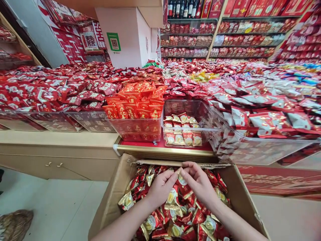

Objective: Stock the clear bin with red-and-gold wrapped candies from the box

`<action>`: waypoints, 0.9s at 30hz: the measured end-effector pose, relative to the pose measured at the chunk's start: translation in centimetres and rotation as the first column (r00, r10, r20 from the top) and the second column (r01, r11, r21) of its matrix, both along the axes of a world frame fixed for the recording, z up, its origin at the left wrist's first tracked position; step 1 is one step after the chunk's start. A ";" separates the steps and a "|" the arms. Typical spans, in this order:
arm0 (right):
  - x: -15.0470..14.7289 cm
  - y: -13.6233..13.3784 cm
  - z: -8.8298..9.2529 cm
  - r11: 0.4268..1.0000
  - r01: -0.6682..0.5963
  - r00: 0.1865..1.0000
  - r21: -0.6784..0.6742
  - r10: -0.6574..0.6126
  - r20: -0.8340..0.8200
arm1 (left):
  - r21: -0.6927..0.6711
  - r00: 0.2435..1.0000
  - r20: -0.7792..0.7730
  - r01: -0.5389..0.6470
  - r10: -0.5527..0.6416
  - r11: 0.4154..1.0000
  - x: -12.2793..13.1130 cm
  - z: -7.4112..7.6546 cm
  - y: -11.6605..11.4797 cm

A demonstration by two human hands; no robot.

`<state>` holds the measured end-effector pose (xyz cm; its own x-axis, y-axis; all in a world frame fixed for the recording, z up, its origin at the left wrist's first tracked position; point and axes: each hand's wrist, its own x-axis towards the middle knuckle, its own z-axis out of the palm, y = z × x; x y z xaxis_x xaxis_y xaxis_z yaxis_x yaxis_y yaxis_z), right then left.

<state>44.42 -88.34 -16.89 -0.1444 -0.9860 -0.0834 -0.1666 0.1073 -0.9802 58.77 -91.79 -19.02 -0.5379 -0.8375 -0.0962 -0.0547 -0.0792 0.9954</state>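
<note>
Shelves (188, 34), red ledge (136, 143) behind cardboard box (110, 195), left hand (161, 187) and right hand (199, 184) pinching packet (182, 181)

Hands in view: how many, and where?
2: the left hand and the right hand, close together over the open carton, both pinching at a wrapped packet. No others show; neither is hidden.

"HAPPY", "五福" on orange packets (140, 103); "囍" on package (90, 42).

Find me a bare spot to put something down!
Bare floor shows between the cabinet and the cardboard box; a bare ledge fronts the bins at left. Crowded: the box, heaped with wrapped candies under the left hand and right hand.
</note>
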 end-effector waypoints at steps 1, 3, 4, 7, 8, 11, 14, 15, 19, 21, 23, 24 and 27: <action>-0.1 0.0 0.1 0.999 -0.028 0.999 0.031 0.027 0.033 | -0.008 1.000 0.001 -0.018 0.018 1.000 0.1 0.1 0.0; -0.1 0.1 0.2 0.996 -0.056 0.997 0.071 0.052 0.057 | -0.023 0.999 0.002 -0.039 0.039 0.999 0.2 0.3 0.0; -0.1 0.1 0.4 0.996 -0.048 0.997 0.076 0.043 0.057 | -0.033 0.999 0.003 -0.046 0.046 0.998 0.2 0.3 0.1; -0.2 0.4 0.7 0.996 -0.043 0.995 0.078 0.036 0.095 | -0.080 0.996 -0.001 -0.086 0.086 0.993 0.3 0.4 0.1; -0.3 0.5 0.8 0.994 -0.075 0.992 0.081 0.066 0.106 | -0.082 0.995 -0.014 -0.103 0.102 0.991 0.3 0.5 0.2; -0.9 1.0 0.9 0.984 -0.175 0.983 -0.035 0.173 -0.054 | 0.074 0.978 -0.148 -0.135 0.145 0.988 0.5 0.7 0.2; -1.4 1.2 1.2 0.875 -0.313 0.889 -0.370 0.133 -0.439 | 0.394 0.960 -0.277 0.067 0.049 0.917 0.8 0.8 -0.1; -1.6 1.1 1.4 0.811 -0.373 0.843 -0.450 0.093 -0.530 | 0.483 0.949 -0.311 0.201 -0.047 0.852 1.0 0.8 -0.2; -1.7 0.9 1.7 0.675 -0.475 0.749 -0.564 -0.025 -0.662 | 0.625 0.807 -0.444 0.590 -0.389 0.512 1.8 0.8 -0.9; -1.8 0.9 1.6 0.655 -0.492 0.736 -0.574 -0.039 -0.675 | 0.585 0.816 -0.390 0.577 -0.427 0.569 2.0 0.9 -1.0; -1.9 1.0 1.4 0.649 -0.503 0.730 -0.570 -0.035 -0.683 | 0.492 0.881 -0.279 0.473 -0.382 0.731 1.9 1.1 -1.0; -2.0 1.1 1.3 0.658 -0.498 0.732 -0.565 -0.030 -0.681 | 0.439 0.912 -0.230 0.408 -0.339 0.801 1.8 1.2 -0.9; -2.0 1.2 1.2 0.774 -0.356 0.807 -0.524 -0.028 -0.590 | 0.336 0.952 -0.147 0.302 -0.267 0.892 1.5 1.5 -0.8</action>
